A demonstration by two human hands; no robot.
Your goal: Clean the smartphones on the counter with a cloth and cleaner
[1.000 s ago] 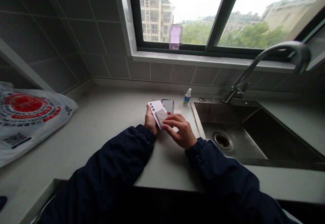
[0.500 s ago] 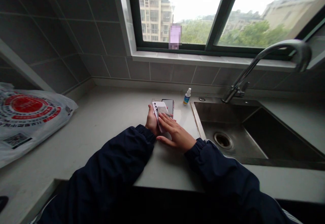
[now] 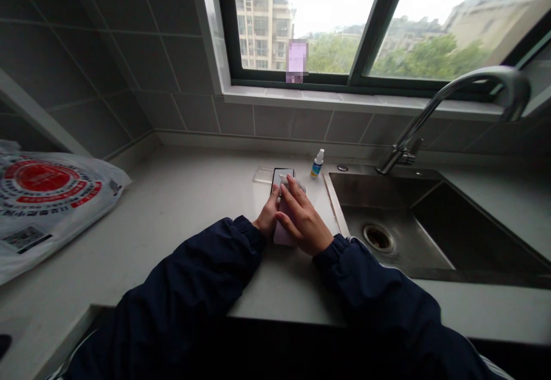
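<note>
A phone with a pale lilac back (image 3: pixel 283 236) is gripped along its left side by my left hand (image 3: pixel 267 217). My right hand (image 3: pixel 305 222) lies across the phone, its fingers over a light grey cloth (image 3: pixel 298 183) that sticks out past the fingertips. Most of the phone is hidden under this hand. Just beyond my fingers, a flat dark-edged rectangle with a pale face (image 3: pixel 282 173) lies on the counter. A clear phone case (image 3: pixel 262 175) rests beside it on the left. A small spray bottle (image 3: pixel 317 164) with a white top and blue label stands to the right.
To the right, a steel sink (image 3: pixel 357 236) is set into the white counter (image 3: pixel 181 196), with a curved tap (image 3: pixel 413 127) behind it. A white plastic bag (image 3: pixel 55 196) with red print lies at the left. A window (image 3: pixel 327 24) rises above the tiled wall.
The phone has shifted right and toward me, and its camera end is now covered by my hands. My left hand has moved right, uncovering the clear case. My right hand stays over the phone.
</note>
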